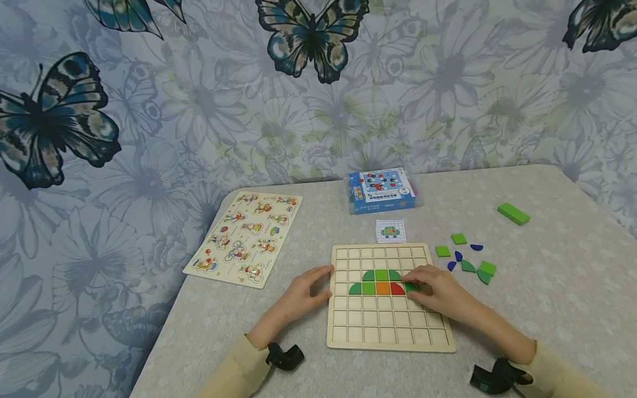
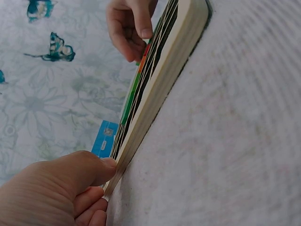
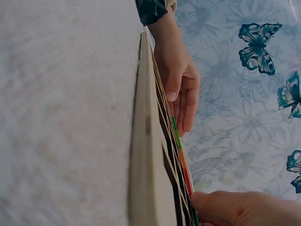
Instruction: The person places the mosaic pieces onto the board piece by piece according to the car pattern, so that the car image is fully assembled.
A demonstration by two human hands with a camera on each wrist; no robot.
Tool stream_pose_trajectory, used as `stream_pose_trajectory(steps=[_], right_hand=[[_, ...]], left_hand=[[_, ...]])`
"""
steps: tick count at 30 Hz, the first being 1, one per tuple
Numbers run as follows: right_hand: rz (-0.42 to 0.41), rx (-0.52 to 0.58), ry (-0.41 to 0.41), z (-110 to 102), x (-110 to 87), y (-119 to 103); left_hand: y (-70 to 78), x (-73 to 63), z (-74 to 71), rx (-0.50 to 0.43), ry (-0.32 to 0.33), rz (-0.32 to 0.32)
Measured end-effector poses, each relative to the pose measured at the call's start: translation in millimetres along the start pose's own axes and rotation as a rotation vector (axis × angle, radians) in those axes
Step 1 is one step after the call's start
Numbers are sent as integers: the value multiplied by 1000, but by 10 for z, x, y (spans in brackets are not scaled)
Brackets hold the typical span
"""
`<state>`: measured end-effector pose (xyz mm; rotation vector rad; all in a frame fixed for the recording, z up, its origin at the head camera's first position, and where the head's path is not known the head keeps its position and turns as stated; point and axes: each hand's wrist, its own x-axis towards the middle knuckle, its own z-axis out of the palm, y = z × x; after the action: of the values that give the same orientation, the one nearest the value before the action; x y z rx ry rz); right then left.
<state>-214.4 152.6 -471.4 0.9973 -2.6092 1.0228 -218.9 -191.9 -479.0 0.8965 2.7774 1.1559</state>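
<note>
A wooden grid board (image 1: 390, 334) lies flat on the table. Set in its cells are green quarter-circle tiles (image 1: 355, 289), green square tiles (image 1: 381, 275), an orange square tile (image 1: 383, 288) and a red quarter-circle tile (image 1: 397, 288). At the right end of the lower row, my right hand (image 1: 438, 290) pinches a green quarter-circle tile (image 1: 411, 287) between thumb and fingers. My left hand (image 1: 303, 296) touches the board's left edge, thumb and fingers apart. In the left wrist view, the left thumb (image 2: 101, 169) rests against the board's rim (image 2: 155, 103).
Right of the board lie loose green squares (image 1: 459, 239), green quarter-circles (image 1: 468, 266) and blue half-circles (image 1: 476, 247). A long green block (image 1: 513, 214) lies farther right. Behind stand a pattern card (image 1: 390, 231) and a blue box (image 1: 383, 205). An illustrated sheet (image 1: 244, 237) is at left.
</note>
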Motion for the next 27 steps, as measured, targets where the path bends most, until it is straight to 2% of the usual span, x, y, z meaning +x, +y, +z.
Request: stream_pose_trajectory(steps=[3, 7, 11, 16, 21, 24, 27], right_hand=[[25, 43, 7, -64, 6, -36], [30, 71, 56, -228, 25, -43], [16, 21, 130, -432, 29, 28], [59, -48, 181, -682, -22, 151], [139, -106, 174, -840, -121, 349], [213, -118, 144, -871, -185, 457], [233, -128, 121, -869, -229, 524]], left_hand=[[3, 1, -1, -7, 0, 2], [3, -1, -3, -12, 0, -2], [-2, 1, -1, -18, 0, -5], [-1, 3, -2, -18, -4, -9], [-4, 3, -10, -8, -8, -19], [-10, 8, -7, -10, -7, -20], [-10, 5, 4, -8, -7, -21]])
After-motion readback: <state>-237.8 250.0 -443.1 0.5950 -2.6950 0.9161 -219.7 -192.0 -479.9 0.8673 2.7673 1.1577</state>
